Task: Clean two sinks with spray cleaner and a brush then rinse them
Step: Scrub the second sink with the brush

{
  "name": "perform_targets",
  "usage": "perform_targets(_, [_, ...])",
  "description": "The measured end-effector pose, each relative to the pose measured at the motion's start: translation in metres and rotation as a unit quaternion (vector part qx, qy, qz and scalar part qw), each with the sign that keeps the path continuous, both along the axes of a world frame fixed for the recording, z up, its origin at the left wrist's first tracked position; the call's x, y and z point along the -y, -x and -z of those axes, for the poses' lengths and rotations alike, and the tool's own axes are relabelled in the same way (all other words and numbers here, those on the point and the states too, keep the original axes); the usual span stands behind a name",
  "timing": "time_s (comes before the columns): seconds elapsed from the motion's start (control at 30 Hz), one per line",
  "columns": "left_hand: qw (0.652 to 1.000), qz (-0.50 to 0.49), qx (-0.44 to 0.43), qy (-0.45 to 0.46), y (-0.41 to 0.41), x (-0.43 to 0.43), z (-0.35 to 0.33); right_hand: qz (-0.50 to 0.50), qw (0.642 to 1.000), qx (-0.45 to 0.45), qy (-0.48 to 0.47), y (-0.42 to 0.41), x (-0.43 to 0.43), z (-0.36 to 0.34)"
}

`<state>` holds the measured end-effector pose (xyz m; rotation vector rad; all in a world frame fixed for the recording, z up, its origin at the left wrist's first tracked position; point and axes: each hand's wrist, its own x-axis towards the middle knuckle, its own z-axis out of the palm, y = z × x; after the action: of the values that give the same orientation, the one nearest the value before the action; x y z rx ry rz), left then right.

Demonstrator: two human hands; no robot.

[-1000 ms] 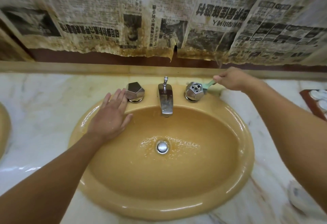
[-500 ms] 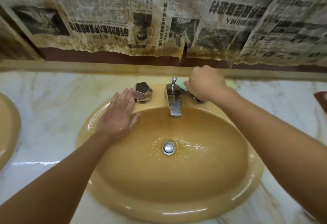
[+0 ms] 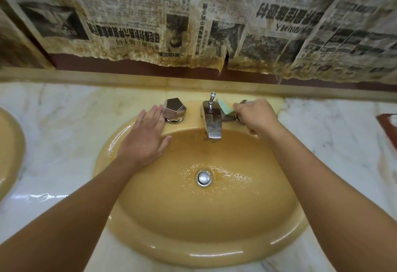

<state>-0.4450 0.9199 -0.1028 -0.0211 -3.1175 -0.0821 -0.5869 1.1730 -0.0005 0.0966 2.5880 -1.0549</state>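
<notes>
Beside faucet (image 3: 211,121) | brush (image 3: 225,108) points left (axis crosswise) | right hand (image 3: 255,117): grip holds it

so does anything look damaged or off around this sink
Yes: the newspaper above the sink is stained brown, and its lower edge is ragged, with a torn flap hanging above the faucet. The counter along the back of the sink is yellowed too. The sink itself looks whole.

In front of you: mustard-yellow oval ceramic sink (image 3: 193,256), glossy glaze, wet. Faceted chrome metal knob (image 3: 174,110) mirror-bright; chrome metal spout (image 3: 211,121) duller, spotted. White veined marble worktop (image 3: 64,143) polished. Stained newspaper sheets (image 3: 129,14) matt, wrinkled, ragged-edged.
</notes>
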Motion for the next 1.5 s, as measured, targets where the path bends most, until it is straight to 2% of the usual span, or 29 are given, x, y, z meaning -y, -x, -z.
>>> perform_targets(0.07, [1.000, 0.001, 0.003, 0.001, 0.000, 0.000, 0.000, 0.043, 0.993, 0.035, 0.103, -0.001, -0.001, -0.006])
perform_targets(0.1, [1.000, 0.001, 0.003, 0.000, 0.000, 0.000, 0.000, 0.033, 0.994, 0.017, 0.101, -0.002, -0.003, -0.010])
perform_targets(0.23, [1.000, 0.000, 0.006, -0.003, 0.001, 0.000, -0.001, -0.106, 0.989, -0.103, -0.029, -0.014, -0.021, -0.036])
perform_targets(0.33, [1.000, -0.003, 0.006, -0.008, 0.001, 0.000, -0.001, -0.234, 0.969, -0.051, -0.065, -0.010, -0.028, -0.057])
perform_targets(0.43, [1.000, -0.004, 0.007, -0.010, 0.001, 0.000, -0.001, -0.268, 0.952, -0.083, -0.127, 0.005, -0.012, -0.059])
perform_targets(0.53, [1.000, -0.004, 0.008, -0.014, 0.000, 0.001, -0.001, -0.309, 0.917, -0.146, -0.206, 0.009, 0.012, -0.062])
perform_targets(0.63, [1.000, -0.003, 0.007, -0.016, 0.001, 0.000, -0.002, -0.352, 0.910, -0.105, -0.190, 0.018, 0.018, -0.071])
perform_targets(0.7, [1.000, -0.004, 0.007, -0.020, 0.000, -0.001, -0.002, -0.333, 0.915, -0.126, -0.192, 0.020, 0.020, -0.068])
perform_targets(0.8, [1.000, -0.005, 0.005, -0.018, 0.000, -0.001, -0.002, -0.352, 0.891, -0.188, -0.216, 0.008, 0.024, -0.060])
perform_targets(0.87, [1.000, -0.006, 0.002, -0.018, 0.000, -0.001, -0.003, -0.394, 0.882, -0.159, -0.204, 0.005, 0.022, -0.065])
perform_targets(0.93, [1.000, -0.008, 0.005, -0.023, 0.001, -0.001, -0.003, -0.392, 0.891, -0.124, -0.191, 0.008, 0.019, -0.073])
perform_targets(1.03, [1.000, -0.008, 0.010, -0.023, 0.000, -0.001, -0.004, -0.345, 0.911, -0.150, -0.169, 0.007, 0.012, -0.071])
perform_targets(1.17, [1.000, -0.009, 0.011, -0.025, 0.000, -0.002, -0.005, -0.404, 0.900, -0.066, -0.146, -0.001, -0.003, -0.076])
perform_targets(1.3, [1.000, -0.008, 0.009, -0.023, 0.000, -0.002, -0.004, -0.324, 0.931, -0.134, -0.106, 0.000, -0.016, -0.067])
perform_targets(1.43, [1.000, -0.006, 0.004, -0.027, 0.001, 0.000, -0.002, -0.370, 0.923, -0.043, -0.095, -0.006, -0.025, -0.068])
perform_targets(1.5, [1.000, -0.004, 0.004, -0.025, 0.000, 0.000, -0.002, -0.308, 0.942, -0.099, -0.092, -0.004, -0.030, -0.065])
